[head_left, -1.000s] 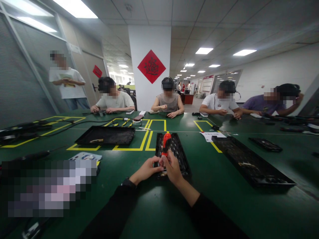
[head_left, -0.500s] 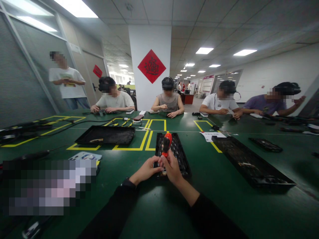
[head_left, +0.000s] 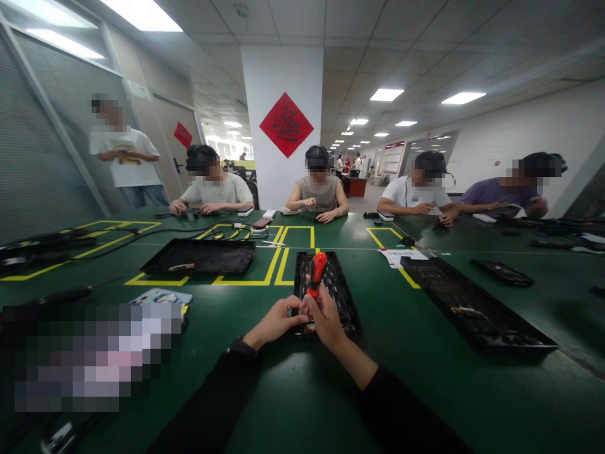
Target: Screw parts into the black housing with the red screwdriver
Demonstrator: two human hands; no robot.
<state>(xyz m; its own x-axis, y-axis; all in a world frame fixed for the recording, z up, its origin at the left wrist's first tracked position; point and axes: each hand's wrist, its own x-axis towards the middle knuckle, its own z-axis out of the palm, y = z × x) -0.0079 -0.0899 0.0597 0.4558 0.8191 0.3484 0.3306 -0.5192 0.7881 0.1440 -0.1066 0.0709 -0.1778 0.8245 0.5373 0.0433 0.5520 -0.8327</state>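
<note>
The right hand (head_left: pixel 326 317) hides the lower part of the red-handled tool (head_left: pixel 319 268), pixelation blurs an item (head_left: pixel 94 359) at eight o'clock, and the edge crops black gear (head_left: pixel 45 244) at nine.

One bare left hand (head_left: pixel 278 321) and one bare right hand (head_left: pixel 327 320) make two. There is one red and black plastic screwdriver handle (head_left: pixel 319 270). One left tray (head_left: pixel 217 255), one middle tray (head_left: pixel 341 295) and one long right tray (head_left: pixel 496 326) make three big, black, shallow plastic ones. I count one small, flat, black thing (head_left: pixel 501 272) and one white sheet of paper (head_left: pixel 401 258). One big sign (head_left: pixel 287 125) and one small sign (head_left: pixel 183 134) make two red diamonds. Four people (head_left: pixel 326 197) sit and one standing person (head_left: pixel 132 159) makes five. There is one tall white pillar (head_left: pixel 283 69).
</note>
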